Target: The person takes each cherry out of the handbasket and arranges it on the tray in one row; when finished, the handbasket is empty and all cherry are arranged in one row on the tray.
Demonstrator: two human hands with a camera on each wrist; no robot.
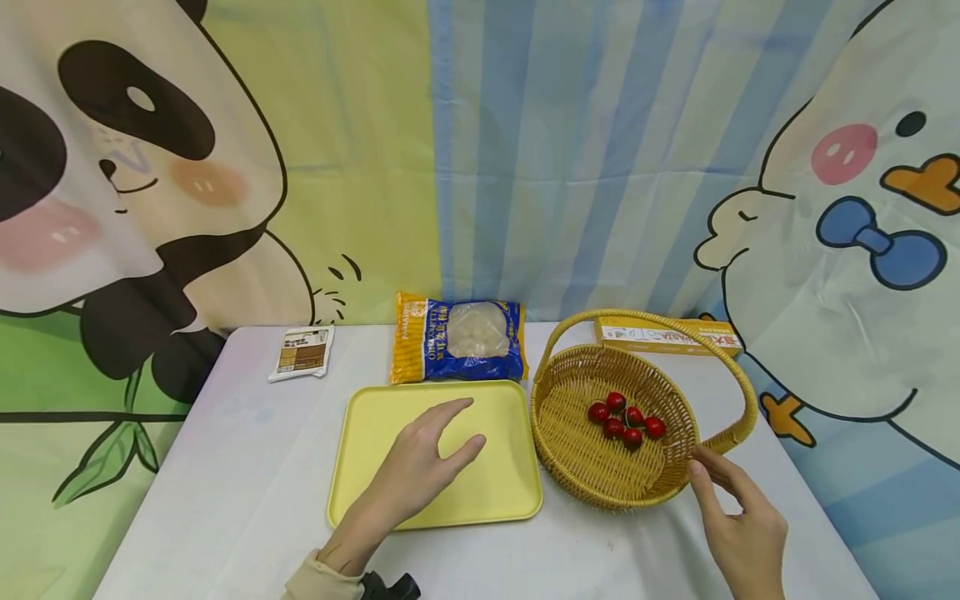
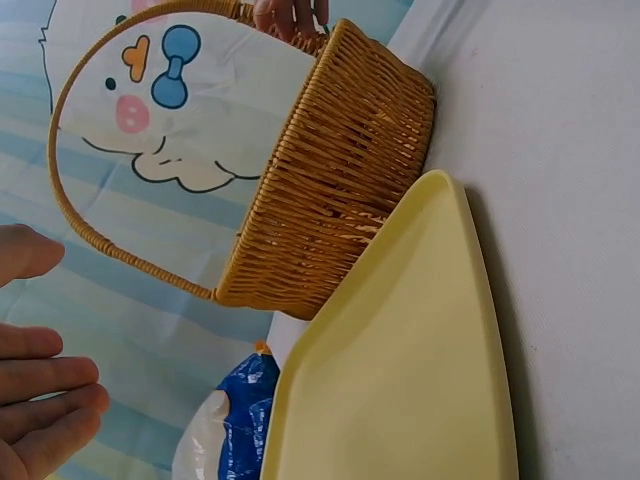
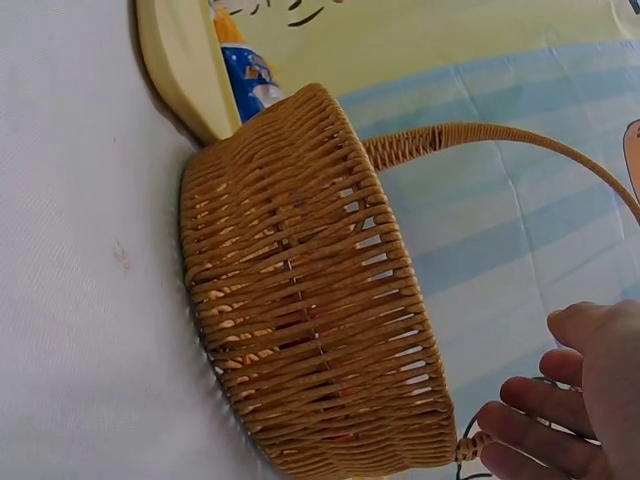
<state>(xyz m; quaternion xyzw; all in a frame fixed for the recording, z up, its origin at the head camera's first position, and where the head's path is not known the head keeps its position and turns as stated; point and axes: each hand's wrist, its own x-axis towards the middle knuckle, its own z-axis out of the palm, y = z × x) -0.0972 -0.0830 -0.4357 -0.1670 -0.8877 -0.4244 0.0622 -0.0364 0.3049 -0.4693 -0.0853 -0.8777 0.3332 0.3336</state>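
Observation:
Above the yellow tray (image 1: 352, 500), my left hand (image 1: 420, 462) hovers with thumb and fingers spread, holding nothing. Its fingers (image 2: 50, 375) also show in the left wrist view. To the right of the tray stands a round wicker basket (image 1: 573, 467) with a tall arched handle (image 1: 645, 315). Several red cherries (image 1: 633, 437) lie inside it, some joined by stems. At the basket's right rim, by the foot of the handle, is my right hand (image 1: 742, 517). In the right wrist view its fingers (image 3: 545, 420) are loosely extended, fingertips close to the rim, thumb apart.
A blue and orange food bag (image 1: 476, 342) with a clear window lies behind the tray. Farther left is a small white and brown packet (image 1: 302, 352). Behind the basket lies a flat orange box (image 1: 667, 336). A cartoon-printed curtain (image 1: 510, 167) hangs at the back of the white-covered table (image 1: 247, 475).

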